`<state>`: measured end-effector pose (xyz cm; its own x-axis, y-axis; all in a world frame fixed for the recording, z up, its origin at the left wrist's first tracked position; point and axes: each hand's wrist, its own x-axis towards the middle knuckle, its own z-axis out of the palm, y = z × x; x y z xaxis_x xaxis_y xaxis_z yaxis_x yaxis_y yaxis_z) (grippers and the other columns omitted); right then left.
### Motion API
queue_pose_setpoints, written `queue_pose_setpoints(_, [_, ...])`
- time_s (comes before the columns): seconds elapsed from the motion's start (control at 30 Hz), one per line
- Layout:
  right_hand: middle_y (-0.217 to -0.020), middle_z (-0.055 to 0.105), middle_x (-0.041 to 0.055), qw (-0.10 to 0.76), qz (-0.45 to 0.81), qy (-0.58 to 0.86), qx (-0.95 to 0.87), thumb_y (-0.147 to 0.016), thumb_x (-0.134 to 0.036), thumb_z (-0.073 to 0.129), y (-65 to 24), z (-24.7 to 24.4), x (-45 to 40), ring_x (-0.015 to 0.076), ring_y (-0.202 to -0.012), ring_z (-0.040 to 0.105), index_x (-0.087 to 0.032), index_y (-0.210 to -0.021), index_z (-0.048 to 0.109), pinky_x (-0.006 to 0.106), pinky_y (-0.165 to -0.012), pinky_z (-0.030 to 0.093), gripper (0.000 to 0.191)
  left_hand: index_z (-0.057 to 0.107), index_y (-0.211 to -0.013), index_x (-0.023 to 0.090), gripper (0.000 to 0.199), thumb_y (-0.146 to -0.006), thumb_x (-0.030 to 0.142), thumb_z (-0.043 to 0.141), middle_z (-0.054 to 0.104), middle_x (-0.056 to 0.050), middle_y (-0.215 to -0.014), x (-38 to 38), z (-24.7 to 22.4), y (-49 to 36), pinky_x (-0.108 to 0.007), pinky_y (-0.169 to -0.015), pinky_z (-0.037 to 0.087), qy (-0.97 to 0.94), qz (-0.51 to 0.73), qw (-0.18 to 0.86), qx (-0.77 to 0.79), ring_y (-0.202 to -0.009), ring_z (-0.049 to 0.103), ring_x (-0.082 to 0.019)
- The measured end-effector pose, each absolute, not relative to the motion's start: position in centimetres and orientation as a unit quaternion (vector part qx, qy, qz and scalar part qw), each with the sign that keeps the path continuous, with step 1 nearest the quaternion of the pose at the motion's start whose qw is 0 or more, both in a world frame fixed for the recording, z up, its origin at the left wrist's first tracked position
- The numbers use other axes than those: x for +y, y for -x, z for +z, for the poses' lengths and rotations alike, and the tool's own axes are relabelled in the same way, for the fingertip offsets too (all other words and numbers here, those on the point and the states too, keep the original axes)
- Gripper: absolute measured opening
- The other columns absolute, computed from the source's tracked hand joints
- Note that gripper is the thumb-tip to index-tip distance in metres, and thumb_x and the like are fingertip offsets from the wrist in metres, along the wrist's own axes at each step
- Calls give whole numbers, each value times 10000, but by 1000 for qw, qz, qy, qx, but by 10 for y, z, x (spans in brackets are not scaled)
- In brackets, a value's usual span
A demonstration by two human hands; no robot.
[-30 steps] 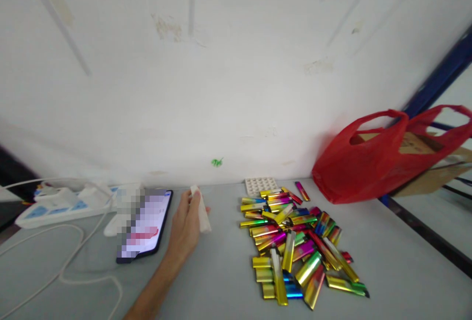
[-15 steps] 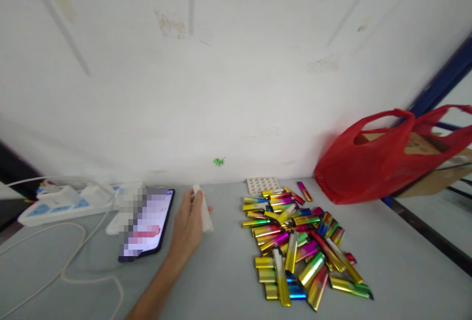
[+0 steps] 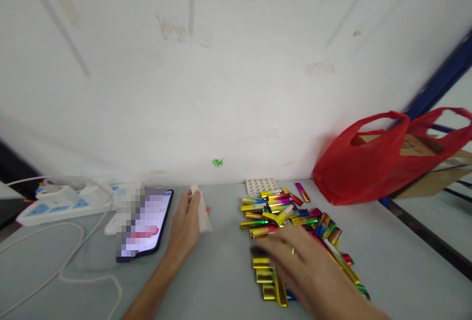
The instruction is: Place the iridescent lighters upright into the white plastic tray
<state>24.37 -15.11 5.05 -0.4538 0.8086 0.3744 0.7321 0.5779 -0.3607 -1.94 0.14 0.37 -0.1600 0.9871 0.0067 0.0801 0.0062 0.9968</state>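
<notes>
Head view puts the slim white block (image 3: 202,215) just left of the heap; from where I stand, I can't tell whether its lower end touches the grey tabletop (image 3: 225,266). The left hand (image 3: 185,225) has it pinched, a fingertip peeking past its right edge. Well apart to the right lies a loose heap of flat, shiny lighter-like pieces (image 3: 283,215) in gold, green, magenta and blue.

What has just changed is the right hand (image 3: 302,267): out of view half a second ago, it is now over the near part of the heap, hiding many pieces, fingers curled, a thin gold-coloured ring (image 3: 293,251) showing. It is blurred, with a small dark shape (image 3: 258,251) near its fingertips; whether it grasps anything, I can't tell. The left hand and block look unmoved, so, as I judge it, both sides are now engaged: one hand on the block, the other at the heap.

Behind the heap, near the white wall (image 3: 236,74), sits a white gridded tray (image 3: 261,186). Left of the left hand is a black-edged smartphone (image 3: 152,217) with its screen lit, then a white power strip (image 3: 64,207) and trailing white cable (image 3: 83,236). Far right slumps a soft red carrier bag (image 3: 361,175).
</notes>
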Motion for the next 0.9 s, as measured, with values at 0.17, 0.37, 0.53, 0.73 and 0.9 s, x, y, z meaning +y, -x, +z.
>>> queue_pose_setpoints(0.17, [-1208,749,125,268,-1,562,-783,-1114,-219,563,-302,42,-72,309,-1119,715,-262,-1326,754,517,-1008,603,288,691,-1283,215,648,-873,717,699,775,-130,-1212,3,7,19,-319,-543,587,-428,541,494,530,-891,819,-329])
queue_pose_setpoints(0.37, [-1260,724,101,296,36,566,-768,-1130,-294,565,-317,9,-73,294,-1182,700,-313,-1378,733,479,-1037,593,300,657,-1394,219,527,-993,550,563,811,-111,-1281,-2,20,13,-391,-738,683,-350,571,570,475,-999,848,-312])
queue_pose_setpoints(0.53, [-1278,730,103,296,22,571,-765,-1122,-286,565,-323,3,-73,303,-1220,692,-304,-1388,721,487,-1063,583,308,711,-1307,144,428,-1044,390,480,847,-155,-1257,-7,28,9,-464,-874,708,-292,554,634,454,-1050,861,-334])
queue_pose_setpoints(0.73, [-1265,752,108,309,17,576,-757,-1139,-281,511,-321,7,-74,307,-1187,699,-283,-1373,722,496,-1033,588,315,780,-1200,100,300,-1002,260,623,856,-194,-1250,-5,25,8,-385,-912,708,-273,514,671,459,-1080,865,-312])
queue_pose_setpoints(0.9, [-1240,746,114,334,-7,577,-745,-1146,-238,448,-324,2,-71,308,-1181,688,-275,-1329,732,513,-1049,573,340,791,-1241,149,288,-972,213,712,855,-161,-1278,-5,25,8,-323,-828,711,-283,500,667,474,-1073,868,-285])
